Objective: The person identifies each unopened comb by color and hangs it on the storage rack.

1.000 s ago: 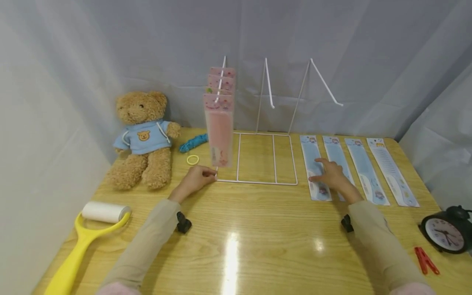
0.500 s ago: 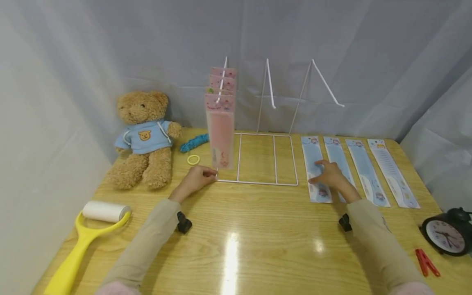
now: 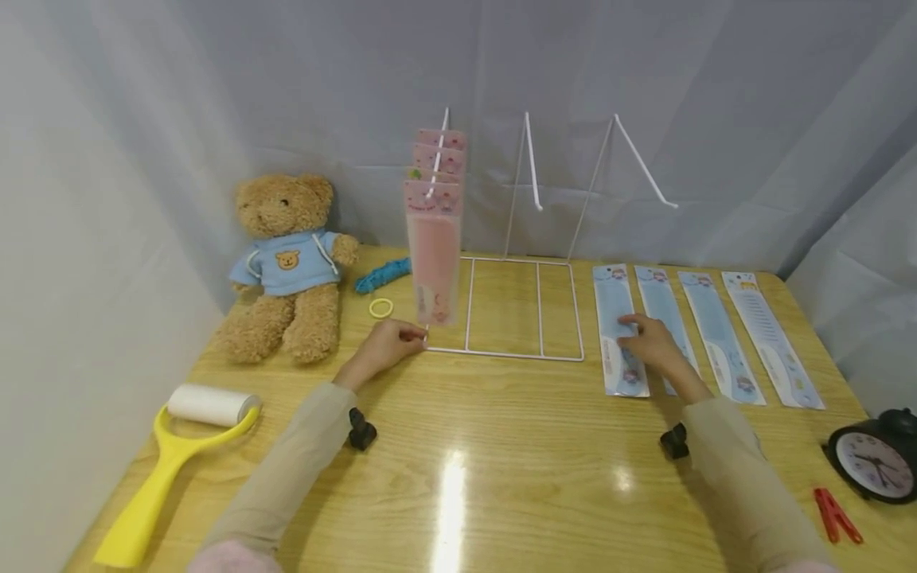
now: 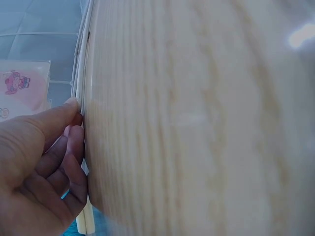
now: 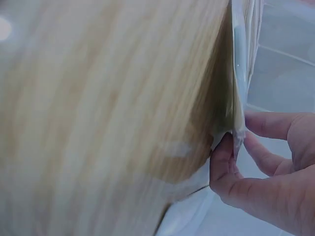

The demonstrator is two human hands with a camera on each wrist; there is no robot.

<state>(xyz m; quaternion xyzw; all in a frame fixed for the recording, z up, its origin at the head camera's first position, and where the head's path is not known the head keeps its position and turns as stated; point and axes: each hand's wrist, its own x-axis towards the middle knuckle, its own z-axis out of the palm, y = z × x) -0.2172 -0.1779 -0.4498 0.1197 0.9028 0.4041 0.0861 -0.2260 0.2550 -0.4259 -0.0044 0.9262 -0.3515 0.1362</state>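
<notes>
At the near left corner of a white wire display rack (image 3: 501, 353), my left hand (image 3: 387, 344) pinches the frame between thumb and fingers. Pink flat packages (image 3: 435, 247) hang one behind another on the rack's left hook, above that hand. My right hand (image 3: 655, 346) grips the right edge of the leftmost blue flat package (image 3: 611, 298). The right wrist view shows that package (image 5: 239, 73) tilted up from the wood, its edge between the thumb (image 5: 224, 160) and fingers. Several more blue packages (image 3: 716, 334) lie side by side to the right.
A teddy bear (image 3: 290, 263) sits back left, near a blue cord bundle (image 3: 383, 275) and yellow ring (image 3: 381, 308). A yellow-handled roller (image 3: 172, 458) lies front left. At the right are a black alarm clock (image 3: 874, 461) and red clip (image 3: 837, 516). A curtain (image 3: 344, 95) hangs behind.
My right thumb and fingers have closed onto the leftmost blue package's edge. My left hand stays at the rack's corner. The whole head view has shifted slightly.
</notes>
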